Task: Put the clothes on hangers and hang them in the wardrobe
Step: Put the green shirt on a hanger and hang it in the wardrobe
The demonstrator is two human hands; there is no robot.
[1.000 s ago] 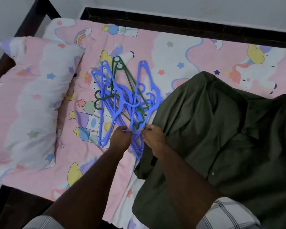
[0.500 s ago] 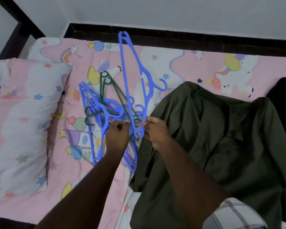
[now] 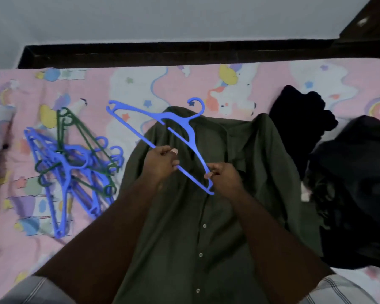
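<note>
The shirt (image 3: pixel 198 216) lies buttoned, front up on the bed (image 3: pixel 123 88). You hold a blue hanger (image 3: pixel 162 137) over its collar, left hand (image 3: pixel 162 161) and right hand (image 3: pixel 223 176) both pinching it, apparently lining it up to slide inside.

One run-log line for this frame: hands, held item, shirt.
left hand: grips blue hanger bottom bar | right hand: pinches its end | hanger: held above olive shirt, not inserted | spare hangers: piled on bed

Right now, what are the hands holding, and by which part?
One blue hanger, above the green shirt: the left hand grips its bottom bar, the right hand pinches one end.
</note>
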